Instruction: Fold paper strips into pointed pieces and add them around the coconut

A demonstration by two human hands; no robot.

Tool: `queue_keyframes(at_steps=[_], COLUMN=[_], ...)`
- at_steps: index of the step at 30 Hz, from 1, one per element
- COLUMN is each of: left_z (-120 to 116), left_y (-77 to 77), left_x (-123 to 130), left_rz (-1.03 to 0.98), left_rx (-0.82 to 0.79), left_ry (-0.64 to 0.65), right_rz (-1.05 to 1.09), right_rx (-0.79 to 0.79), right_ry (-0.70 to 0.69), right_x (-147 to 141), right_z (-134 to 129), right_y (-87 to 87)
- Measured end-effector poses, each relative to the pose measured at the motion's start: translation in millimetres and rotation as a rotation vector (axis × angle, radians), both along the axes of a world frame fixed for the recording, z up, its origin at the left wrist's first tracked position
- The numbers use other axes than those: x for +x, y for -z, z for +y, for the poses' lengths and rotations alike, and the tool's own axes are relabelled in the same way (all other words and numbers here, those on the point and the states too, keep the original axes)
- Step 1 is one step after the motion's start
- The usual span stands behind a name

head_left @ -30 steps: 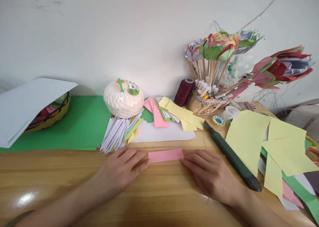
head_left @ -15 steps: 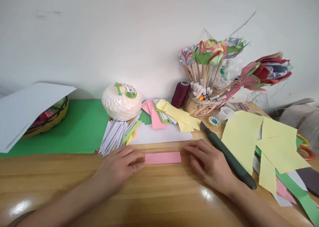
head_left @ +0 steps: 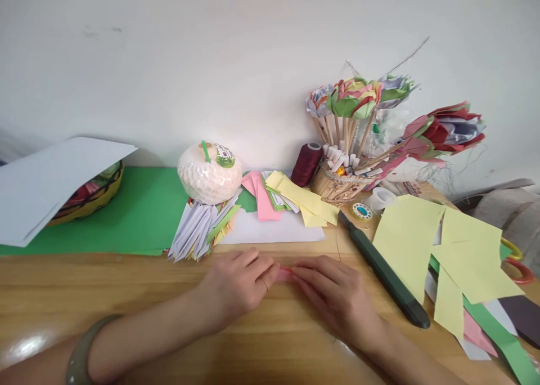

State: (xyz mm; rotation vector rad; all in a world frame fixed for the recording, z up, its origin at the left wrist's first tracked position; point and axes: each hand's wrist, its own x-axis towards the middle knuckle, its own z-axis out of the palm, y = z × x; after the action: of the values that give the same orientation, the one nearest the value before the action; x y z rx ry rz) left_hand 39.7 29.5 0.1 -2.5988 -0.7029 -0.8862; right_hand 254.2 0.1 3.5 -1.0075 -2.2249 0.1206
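While left hand (head_left: 241,279), right hand (head_left: 340,289) fingers pinch pink strip (head_left: 285,274), tabletop (head_left: 274,343) opens nearside, green tool (head_left: 385,271) bordering right.

The paper strip (head_left: 284,275) is pink, the thread spool (head_left: 306,165) maroon, the table (head_left: 261,345) wood-grained.

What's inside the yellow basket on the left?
Some reddish things and something green show inside the yellow basket, too unclear to name. White paper on top hides the rest.

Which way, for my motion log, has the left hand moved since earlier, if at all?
Yes, the left hand moved right, toward the dark green tool.
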Motion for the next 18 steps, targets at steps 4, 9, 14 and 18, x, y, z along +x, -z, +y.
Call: queue_keyframes(at_steps=[4,9,14,18], left_z=[-1,8,28,43], left_y=[-6.1,-12.7,-9.9,-9.2], left_x=[-1,-4,-14,-22], left_rz=[-0.029,-0.137,-0.1,-0.052], left_rx=[-0.025,-0.012,-0.174,-0.226], left_ry=[0.067,0.11,0.235,0.238], right_rz=[0.068,0.009,-0.153,-0.25], right_rx=[0.001,-0.08,-0.107,-0.056], right_ry=[-0.036,-0.151,-0.283,-0.258], right_x=[3,1,-6,-11], right_z=[-3,-3,6,16], right_y=[-1.7,-6.9,-9.3,-11.2])
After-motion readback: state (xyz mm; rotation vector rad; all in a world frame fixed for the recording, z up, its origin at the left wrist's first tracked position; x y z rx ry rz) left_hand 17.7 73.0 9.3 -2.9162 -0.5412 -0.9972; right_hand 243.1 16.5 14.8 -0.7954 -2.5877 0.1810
